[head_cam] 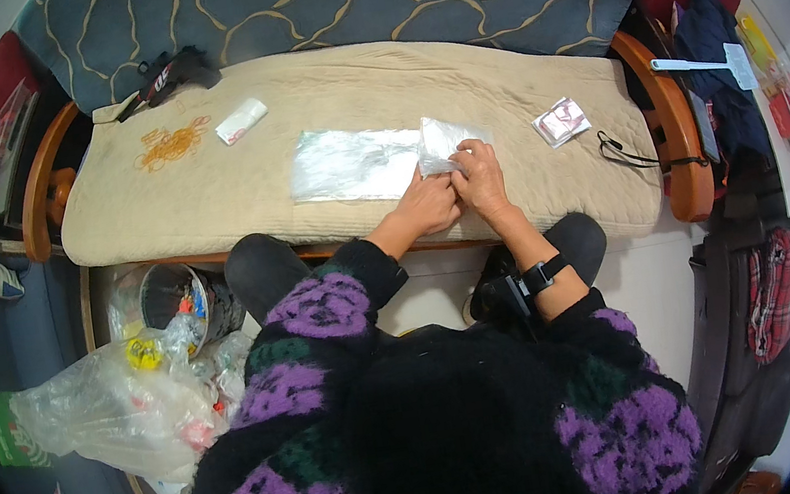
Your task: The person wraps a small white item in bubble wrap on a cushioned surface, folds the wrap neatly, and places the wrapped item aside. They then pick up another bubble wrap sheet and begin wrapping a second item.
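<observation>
Flat on the beige quilted seat pad [358,93] lies a stack of clear plastic film or bags [353,164]. Its right end is covered by a smaller folded clear plastic piece [442,140]. My left hand [430,202] rests at the lower edge of that piece, fingers bent. My right hand [480,178] has its curled fingertips on the piece's lower right part, touching my left hand. How firmly either hand grips the plastic cannot be told. Farther left are a white plastic roll [242,121] and a heap of yellow-orange rubber bands [172,144]. To the right sits a small banded pink-and-white packet [561,123].
A black cord [624,152] runs to the right wooden armrest [685,153]. A black strapped item [171,79] lies by the backrest. Below left stand a bin [218,306] with litter and a large clear plastic bag [115,408]. A light blue fly swatter [699,64] is at right.
</observation>
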A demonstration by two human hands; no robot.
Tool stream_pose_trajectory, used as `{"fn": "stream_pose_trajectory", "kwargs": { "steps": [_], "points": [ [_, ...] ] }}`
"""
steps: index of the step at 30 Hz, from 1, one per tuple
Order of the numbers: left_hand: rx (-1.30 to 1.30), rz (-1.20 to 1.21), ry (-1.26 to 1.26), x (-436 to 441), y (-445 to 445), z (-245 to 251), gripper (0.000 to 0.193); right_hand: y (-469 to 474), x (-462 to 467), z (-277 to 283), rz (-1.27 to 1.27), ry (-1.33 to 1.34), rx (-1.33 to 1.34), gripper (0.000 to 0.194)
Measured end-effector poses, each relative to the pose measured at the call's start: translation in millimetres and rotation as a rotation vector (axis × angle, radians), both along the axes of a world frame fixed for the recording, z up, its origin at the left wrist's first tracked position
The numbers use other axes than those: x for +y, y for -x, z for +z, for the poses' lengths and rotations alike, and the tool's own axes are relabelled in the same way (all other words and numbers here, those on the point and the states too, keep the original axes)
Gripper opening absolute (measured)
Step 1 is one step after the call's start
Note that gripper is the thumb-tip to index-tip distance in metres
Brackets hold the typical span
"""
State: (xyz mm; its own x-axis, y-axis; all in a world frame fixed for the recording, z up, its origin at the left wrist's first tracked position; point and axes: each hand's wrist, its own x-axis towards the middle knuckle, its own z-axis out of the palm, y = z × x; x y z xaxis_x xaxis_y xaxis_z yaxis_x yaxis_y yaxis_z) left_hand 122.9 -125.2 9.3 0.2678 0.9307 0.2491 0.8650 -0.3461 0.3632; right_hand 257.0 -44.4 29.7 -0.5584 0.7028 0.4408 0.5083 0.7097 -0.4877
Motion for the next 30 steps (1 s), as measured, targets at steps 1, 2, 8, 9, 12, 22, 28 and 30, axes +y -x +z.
{"fn": "stream_pose_trajectory", "kwargs": {
  "steps": [1, 2, 8, 9, 12, 22, 28, 30],
  "points": [
    [-0.058, -0.034, 0.005, -3, 5, 0, 0.029, 0, 0, -2, 0.015, 0.026, -0.016, 0.025],
    [-0.125, -0.082, -0.128, -7, 10, 1, 0.026, -1, 1, -5, 0.037, 0.027, -0.004, 0.025],
    [-0.186, -0.007, -0.316, -19, 18, 24, 0.021, -6, 0, -15, 0.138, 0.059, -0.123, 0.031],
    [-0.234, 0.030, -0.315, -11, 16, 28, 0.023, -6, 0, -14, 0.137, 0.050, -0.133, 0.032],
    [-0.291, 0.049, -0.346, 11, 10, 35, 0.031, -12, 0, -9, 0.146, 0.121, -0.109, 0.036],
    [-0.457, 0.546, -0.175, 8, 16, 2, 0.038, -20, 7, -14, -0.087, 0.201, 0.011, 0.026],
    [-0.710, 0.663, -0.089, 6, 23, -5, 0.040, -2, -9, 2, -0.033, -0.098, -0.083, 0.043],
    [-0.759, 0.688, -0.110, 6, 25, -8, 0.040, 0, -13, 5, -0.050, -0.028, -0.194, 0.051]
  ]
}}
